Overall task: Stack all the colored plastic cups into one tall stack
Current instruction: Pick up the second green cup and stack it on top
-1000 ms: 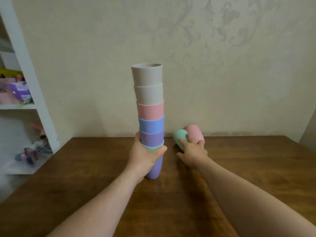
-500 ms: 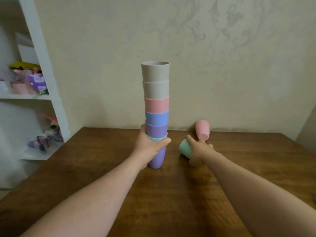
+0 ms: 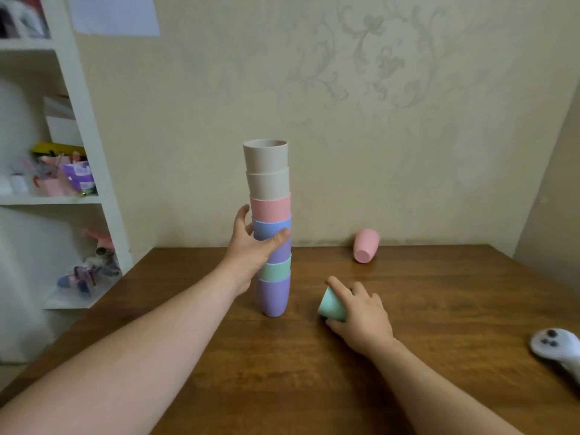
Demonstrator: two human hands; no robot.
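A tall stack of cups (image 3: 270, 196) stands upright on the wooden table (image 3: 314, 372), with beige cups on top, then pink, blue, purple, green and purple at the base. My left hand (image 3: 251, 249) grips the stack at the blue and purple cups. A loose green cup (image 3: 331, 306) lies tilted on its side to the right, with my right hand (image 3: 361, 315) closed around it, its base pointing left. A pink cup (image 3: 365, 244) lies tipped over near the wall, untouched.
A white controller (image 3: 555, 346) rests at the table's right edge. White shelves (image 3: 78, 127) with cluttered items stand to the left. The wall runs directly behind the table's far edge.
My right hand has pulled the green cup toward me, away from the pink cup. My left hand has slid higher up the stack. The view has tilted, showing the controller.
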